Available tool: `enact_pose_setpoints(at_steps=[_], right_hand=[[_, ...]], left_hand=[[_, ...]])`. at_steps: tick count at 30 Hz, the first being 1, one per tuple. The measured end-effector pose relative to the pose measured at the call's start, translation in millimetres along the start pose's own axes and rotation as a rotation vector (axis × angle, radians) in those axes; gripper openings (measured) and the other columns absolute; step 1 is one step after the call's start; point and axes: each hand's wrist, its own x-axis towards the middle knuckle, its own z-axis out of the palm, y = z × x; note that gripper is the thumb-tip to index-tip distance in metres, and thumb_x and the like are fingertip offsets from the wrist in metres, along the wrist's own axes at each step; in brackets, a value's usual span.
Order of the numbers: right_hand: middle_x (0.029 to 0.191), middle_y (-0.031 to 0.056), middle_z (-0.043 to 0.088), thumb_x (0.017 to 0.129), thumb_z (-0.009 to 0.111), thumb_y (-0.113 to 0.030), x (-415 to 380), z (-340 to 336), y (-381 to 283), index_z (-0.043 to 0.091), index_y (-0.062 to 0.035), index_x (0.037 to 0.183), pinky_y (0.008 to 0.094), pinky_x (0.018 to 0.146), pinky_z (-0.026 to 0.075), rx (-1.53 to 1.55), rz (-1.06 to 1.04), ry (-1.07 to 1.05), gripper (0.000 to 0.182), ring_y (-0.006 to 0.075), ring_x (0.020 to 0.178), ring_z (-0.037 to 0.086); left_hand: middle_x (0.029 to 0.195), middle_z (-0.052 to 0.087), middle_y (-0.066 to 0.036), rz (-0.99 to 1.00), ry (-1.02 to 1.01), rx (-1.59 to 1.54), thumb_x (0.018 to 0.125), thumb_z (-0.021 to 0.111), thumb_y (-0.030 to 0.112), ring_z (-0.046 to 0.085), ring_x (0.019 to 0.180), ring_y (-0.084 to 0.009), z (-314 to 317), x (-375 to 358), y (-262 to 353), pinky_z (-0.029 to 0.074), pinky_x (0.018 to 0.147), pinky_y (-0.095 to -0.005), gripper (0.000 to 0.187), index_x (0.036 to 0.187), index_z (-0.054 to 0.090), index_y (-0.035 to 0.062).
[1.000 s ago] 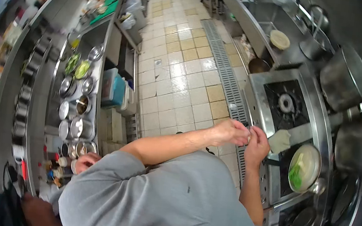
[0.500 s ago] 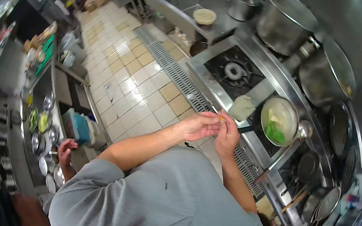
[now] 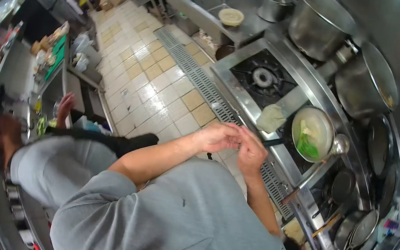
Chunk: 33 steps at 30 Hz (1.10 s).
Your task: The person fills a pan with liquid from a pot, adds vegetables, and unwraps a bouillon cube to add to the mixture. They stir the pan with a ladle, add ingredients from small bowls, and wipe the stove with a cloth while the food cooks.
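My left hand [image 3: 219,137] and my right hand [image 3: 252,153] meet in front of my chest. Their fingers are curled and pressed together at the tips; whatever lies between them is hidden. Just right of them, a frying pan [image 3: 330,126] sits on the stove, its dark handle pointing toward my right hand. Green leaves [image 3: 307,147] and pale pieces lie in the pan. A folded, pale cloth [image 3: 271,118] rests on the stove edge by the pan. Beyond the pan's right side is a ladle [image 3: 341,143], its long handle slanting toward me.
A bare burner [image 3: 263,76] lies beyond the cloth, with large stockpots [image 3: 318,29] behind. A floor drain grate [image 3: 191,73] runs along the stove front. At left, a co-worker in a grey shirt [image 3: 63,167] and dark cap stands close to my left arm. A tub [image 3: 231,17] sits by the sink.
The co-worker has come forward into view on my left, a hand raised. My fingers have closed together more, and the small orange bit between them no longer shows. The view has shifted slightly.
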Motion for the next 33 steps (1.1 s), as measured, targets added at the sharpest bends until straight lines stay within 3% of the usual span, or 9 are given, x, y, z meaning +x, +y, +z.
enact_pose_setpoints(at_steps=[5,15,18,20,23,25,26,31,33], right_hand=[[0.1,0.0182,0.074,0.086,0.057,0.01,11.9,25.3,6.0,0.073,0.0016,0.103,0.0346,0.084,0.057,0.024,-0.097,-0.086,0.025,0.0274,0.093,0.073],[0.115,0.0194,0.071,0.09,0.052,0.005,7.3,109.5,-30.4,0.07,0.0009,0.113,0.0388,0.094,0.054,0.309,-0.128,-0.569,0.03,0.0311,0.107,0.07],[0.11,0.0176,0.073,0.094,0.056,-0.001,-12.8,149.1,-37.8,0.07,0.002,0.111,0.0355,0.09,0.055,0.257,0.048,-0.697,0.022,0.0254,0.1,0.071],[0.1,0.0112,0.07,0.099,0.058,-0.011,-31.4,184.8,-20.1,0.066,0.0025,0.102,0.0328,0.085,0.057,0.589,0.565,-0.702,0.016,0.0203,0.096,0.069],[0.093,0.0068,0.066,0.101,0.058,-0.02,-40.8,210.7,-4.5,0.058,-0.0057,0.095,0.0254,0.058,0.046,1.079,1.302,-0.723,0.015,0.0112,0.072,0.058],[0.079,0.0033,0.063,0.102,0.058,-0.027,-56.4,217.6,0.7,0.057,-0.011,0.094,0.0258,0.051,0.037,1.015,1.239,-0.814,0.018,0.0101,0.064,0.051],[0.079,0.0033,0.063,0.102,0.058,-0.027,-59.9,224.0,6.5,0.057,-0.011,0.094,0.0258,0.051,0.037,1.015,1.227,-0.852,0.018,0.0101,0.064,0.051],[0.076,0.0003,0.06,0.103,0.057,-0.025,-75.3,267.6,-11.0,0.06,-0.008,0.101,0.0217,0.043,0.032,0.656,1.054,-0.95,0.017,0.008,0.054,0.046],[0.08,0.0021,0.06,0.102,0.057,-0.02,-82.5,298.3,-25.9,0.058,-0.0049,0.111,0.0234,0.047,0.044,0.699,1.014,-0.977,0.018,0.0098,0.059,0.052]], left_hand=[[0.114,0.064,0.001,0.041,0.086,-0.079,0.097,0.066,0.023,0.056,0.108,-0.0142,-10.4,-40.2,1.2,0.044,0.094,-0.039,0.018,0.111,0.066,0.0122],[0.115,0.065,-0.001,0.207,0.336,-0.171,0.097,0.065,0.026,0.06,0.11,-0.0154,-56.5,-141.4,-20.6,0.046,0.091,-0.0391,0.024,0.119,0.064,0.0145],[0.097,0.072,-0.003,0.341,0.823,0.665,0.094,0.07,0.029,0.067,0.087,-0.0195,-58.6,-200.1,-27.4,0.054,0.075,-0.036,0.02,0.096,0.074,0.0087],[0.089,0.074,-0.005,0.395,0.999,1.059,0.091,0.075,0.03,0.068,0.082,-0.0202,-55.0,-263.5,-23.4,0.053,0.076,-0.0344,0.024,0.087,0.074,0.0062],[0.097,0.073,-0.009,0.56,1.289,0.95,0.087,0.077,0.028,0.068,0.086,-0.021,-51.4,-399.8,-12.5,0.053,0.077,-0.0344,0.026,0.077,0.072,0.005],[0.113,0.069,-0.01,0.792,1.644,1.355,0.085,0.078,0.026,0.065,0.1,-0.0239,-17.0,-523.2,-6.4,0.053,0.085,-0.0375,0.02,0.09,0.071,0.0078],[0.113,0.067,-0.01,0.67,1.858,1.445,0.085,0.078,0.023,0.064,0.104,-0.0241,0.9,-588.5,-5.3,0.053,0.088,-0.0379,0.02,0.099,0.072,0.0092],[0.099,0.074,-0.009,0.871,2.692,1.279,0.09,0.072,0.027,0.069,0.089,-0.0182,127.1,-886.5,-33.7,0.055,0.082,-0.0323,0.029,0.11,0.073,0.0066],[0.107,0.074,-0.009,0.615,3.073,1.128,0.094,0.07,0.032,0.068,0.097,-0.0167,166.8,-978.7,-38.2,0.053,0.088,-0.0308,0.038,0.118,0.07,0.0024]])
